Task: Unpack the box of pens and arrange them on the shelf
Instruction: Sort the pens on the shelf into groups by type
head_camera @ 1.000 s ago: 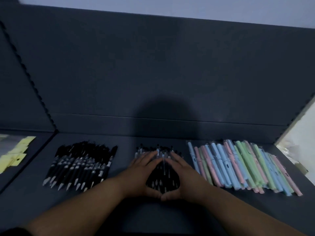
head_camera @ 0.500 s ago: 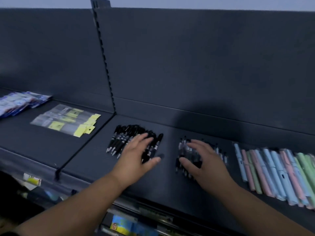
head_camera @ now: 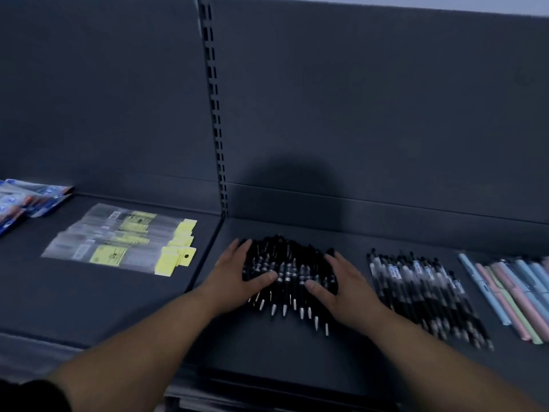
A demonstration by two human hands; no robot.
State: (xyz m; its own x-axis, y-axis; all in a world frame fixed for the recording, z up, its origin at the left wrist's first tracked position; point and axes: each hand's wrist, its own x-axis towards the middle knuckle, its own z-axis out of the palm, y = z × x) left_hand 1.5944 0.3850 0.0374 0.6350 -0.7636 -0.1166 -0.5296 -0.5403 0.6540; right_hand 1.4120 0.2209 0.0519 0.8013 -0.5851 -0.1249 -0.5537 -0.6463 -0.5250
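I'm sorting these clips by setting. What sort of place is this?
Probably a shop's stationery aisle: a slotted shelving upright, hang-tagged packets, and pens grouped by kind, black pens apart from pastel pens.

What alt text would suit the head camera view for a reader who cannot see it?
A person's left hand and right hand press in on both sides of a heap of black pens on a dark shelf. Right of it lie a second row of black pens, then pastel pens; on the left section lie clear packets with yellow tags and blue packs.
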